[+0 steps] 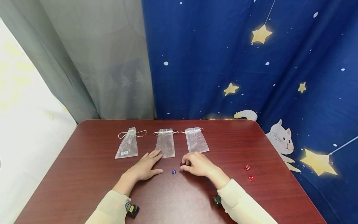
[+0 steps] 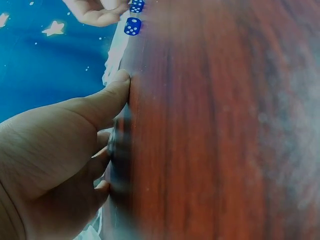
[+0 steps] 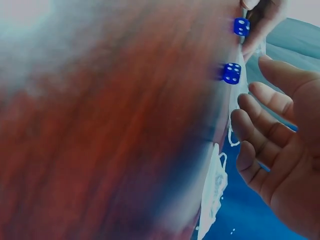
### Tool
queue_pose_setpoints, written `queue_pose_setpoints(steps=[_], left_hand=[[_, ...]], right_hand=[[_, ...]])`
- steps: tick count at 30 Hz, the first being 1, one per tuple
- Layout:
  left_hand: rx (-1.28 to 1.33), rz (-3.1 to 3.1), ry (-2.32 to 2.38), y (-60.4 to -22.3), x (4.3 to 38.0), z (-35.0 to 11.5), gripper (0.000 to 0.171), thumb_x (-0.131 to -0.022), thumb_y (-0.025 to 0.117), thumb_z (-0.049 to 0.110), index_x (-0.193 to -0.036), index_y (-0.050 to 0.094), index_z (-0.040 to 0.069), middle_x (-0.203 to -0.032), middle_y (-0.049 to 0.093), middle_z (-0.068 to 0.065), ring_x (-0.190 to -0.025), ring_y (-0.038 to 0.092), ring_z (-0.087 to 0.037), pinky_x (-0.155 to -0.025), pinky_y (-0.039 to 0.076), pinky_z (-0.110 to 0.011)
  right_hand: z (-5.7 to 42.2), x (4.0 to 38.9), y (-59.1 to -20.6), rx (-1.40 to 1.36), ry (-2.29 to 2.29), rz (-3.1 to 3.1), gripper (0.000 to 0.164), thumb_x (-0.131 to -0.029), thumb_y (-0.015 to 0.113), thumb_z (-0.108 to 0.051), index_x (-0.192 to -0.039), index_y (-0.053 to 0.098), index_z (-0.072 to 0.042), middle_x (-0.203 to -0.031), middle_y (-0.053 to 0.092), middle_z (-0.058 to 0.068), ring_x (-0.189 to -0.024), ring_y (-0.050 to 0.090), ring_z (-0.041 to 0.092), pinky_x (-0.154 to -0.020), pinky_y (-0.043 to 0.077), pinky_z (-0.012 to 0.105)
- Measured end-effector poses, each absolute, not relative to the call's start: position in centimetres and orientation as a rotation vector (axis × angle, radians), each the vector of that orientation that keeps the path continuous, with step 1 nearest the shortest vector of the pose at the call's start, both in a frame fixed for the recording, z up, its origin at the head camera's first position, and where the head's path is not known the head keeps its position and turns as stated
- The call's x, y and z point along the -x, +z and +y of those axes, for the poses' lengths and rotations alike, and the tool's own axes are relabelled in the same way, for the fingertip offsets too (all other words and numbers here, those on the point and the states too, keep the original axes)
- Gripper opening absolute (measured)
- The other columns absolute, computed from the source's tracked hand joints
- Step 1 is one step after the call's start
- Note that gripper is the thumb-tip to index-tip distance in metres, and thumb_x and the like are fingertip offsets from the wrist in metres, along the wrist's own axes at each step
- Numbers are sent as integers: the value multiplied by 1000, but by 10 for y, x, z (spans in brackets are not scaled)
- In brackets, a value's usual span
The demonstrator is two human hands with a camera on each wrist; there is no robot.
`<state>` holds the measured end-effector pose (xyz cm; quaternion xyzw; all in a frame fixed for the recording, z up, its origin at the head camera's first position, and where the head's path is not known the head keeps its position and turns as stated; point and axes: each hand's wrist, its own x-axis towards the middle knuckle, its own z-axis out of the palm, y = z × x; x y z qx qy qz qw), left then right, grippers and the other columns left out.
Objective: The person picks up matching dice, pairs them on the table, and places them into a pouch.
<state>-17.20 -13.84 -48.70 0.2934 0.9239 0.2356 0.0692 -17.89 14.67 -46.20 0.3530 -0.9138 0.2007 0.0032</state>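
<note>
My left hand [image 1: 144, 168] rests on the tabletop with fingers spread, fingertips at the lower corner of the middle sheer drawstring pouch [image 1: 166, 144]. To the right, my right hand [image 1: 199, 165] hovers low with loosely bent fingers and nothing in its grasp. One blue die [image 1: 173, 171] lies between the two hands. Two blue dice show in the right wrist view: a nearer die [image 3: 232, 73] by my right fingertips and a farther die [image 3: 242, 26] toward my left hand. In the head view the second is hidden by my right hand.
Left of the middle pouch lies another sheer pouch [image 1: 129, 141] with small pale-blue pieces inside; a third pouch [image 1: 197, 140] is on the right. Two red dice, an upper die [image 1: 247, 168] and a lower die [image 1: 251, 178], lie farther right on the reddish-brown table [image 1: 92, 174]. Curtains hang behind.
</note>
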Motion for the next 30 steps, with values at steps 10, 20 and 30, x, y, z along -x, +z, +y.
queue_pose_setpoints(steps=[10, 20, 30], left_hand=[[-860, 2863, 741, -480, 178, -134, 69, -95, 72, 33, -147, 48, -6, -157, 38, -25, -147, 31, -42, -118, 27, -56], [-577, 3114, 790, -467, 210, -127, 53, -97, 68, 24, -137, 56, -9, -134, 59, -26, -125, 57, -42, -106, 43, -55], [-236, 3106, 733, -467, 240, -109, 54, -96, 68, 31, -129, 59, -11, -119, 64, -31, -115, 60, -47, -99, 47, -57]], right_hand=[[148, 182, -455, -1109, 753, -2785, 13, -90, 79, -23, -89, 69, -14, -74, 62, -13, -62, 52, -3, -63, 48, 21], [145, 188, -446, -1083, 805, -2741, 15, -91, 78, -23, -94, 69, -12, -78, 64, -7, -65, 56, 1, -65, 50, 21], [146, 189, -441, -1024, 818, -2745, 15, -93, 76, -24, -99, 69, -11, -83, 64, -6, -70, 57, 5, -68, 52, 23]])
